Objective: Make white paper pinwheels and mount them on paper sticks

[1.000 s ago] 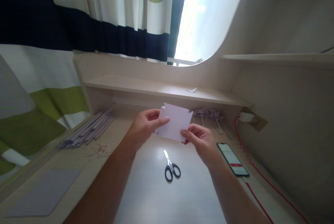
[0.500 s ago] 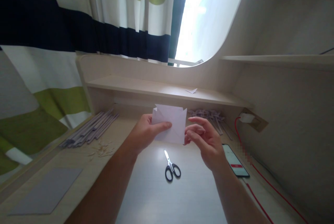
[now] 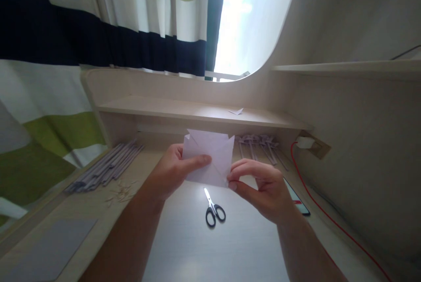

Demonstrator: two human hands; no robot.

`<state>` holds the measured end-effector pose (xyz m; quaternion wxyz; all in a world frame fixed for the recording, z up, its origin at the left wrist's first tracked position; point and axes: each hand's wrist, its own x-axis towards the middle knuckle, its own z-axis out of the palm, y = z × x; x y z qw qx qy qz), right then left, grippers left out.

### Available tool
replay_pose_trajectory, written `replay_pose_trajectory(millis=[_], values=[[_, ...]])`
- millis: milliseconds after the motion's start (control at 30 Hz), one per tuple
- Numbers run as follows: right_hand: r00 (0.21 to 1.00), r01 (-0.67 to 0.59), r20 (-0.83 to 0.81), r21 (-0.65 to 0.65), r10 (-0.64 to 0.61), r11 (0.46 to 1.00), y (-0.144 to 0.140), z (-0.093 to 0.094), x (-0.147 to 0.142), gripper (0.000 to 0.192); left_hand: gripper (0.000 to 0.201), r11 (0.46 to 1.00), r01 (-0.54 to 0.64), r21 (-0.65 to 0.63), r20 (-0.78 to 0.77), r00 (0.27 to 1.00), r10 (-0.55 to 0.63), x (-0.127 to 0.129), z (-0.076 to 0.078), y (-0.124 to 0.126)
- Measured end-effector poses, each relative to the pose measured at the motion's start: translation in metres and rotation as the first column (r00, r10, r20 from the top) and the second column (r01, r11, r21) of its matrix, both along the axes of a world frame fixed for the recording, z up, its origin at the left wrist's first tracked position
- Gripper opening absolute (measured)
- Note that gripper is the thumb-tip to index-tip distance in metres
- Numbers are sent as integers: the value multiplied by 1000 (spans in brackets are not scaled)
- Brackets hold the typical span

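A folded sheet of pale paper (image 3: 207, 152), roughly square with small flaps standing up at its top corners, is held up above the desk. My left hand (image 3: 179, 170) grips it from the left, thumb flat across its front and the fingers hidden behind. At the paper's lower right corner, my right hand (image 3: 259, 185) pinches the edge between thumb and fingertips. Below the paper, black-handled scissors (image 3: 213, 209) lie on the desk with the blades pointing away from me.
Rolled paper sticks (image 3: 108, 165) lie at the left, near scattered thin slips (image 3: 121, 192) and a flat sheet (image 3: 54, 247). More paper pieces (image 3: 256, 141) sit at the back right. A phone (image 3: 297, 198) and red cable (image 3: 329, 214) are at the right, a paper scrap (image 3: 236, 111) on the shelf.
My right hand has closed from loosely spread fingers beside the paper to a pinch on its lower right corner. The left hand keeps its hold. The view has shifted slightly.
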<state>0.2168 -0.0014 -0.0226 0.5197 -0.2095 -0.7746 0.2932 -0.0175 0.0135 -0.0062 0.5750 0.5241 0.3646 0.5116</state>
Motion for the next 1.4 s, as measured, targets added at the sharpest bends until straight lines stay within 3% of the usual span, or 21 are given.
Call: replay_pose_trajectory(millis=[333, 867, 1400], values=[[1000, 16, -5, -69, -16, 998, 1, -7, 2, 15, 25, 1000, -8, 27, 12, 1000, 8, 1, 2, -3], [1000, 2, 15, -8, -2, 1000, 1, -1, 1, 15, 28, 999, -30, 30, -11, 999, 30, 1, 1, -3], [994, 74, -72, -163, -86, 984, 1, -6, 0, 7, 22, 983, -92, 157, -136, 984, 114, 5, 4, -7]])
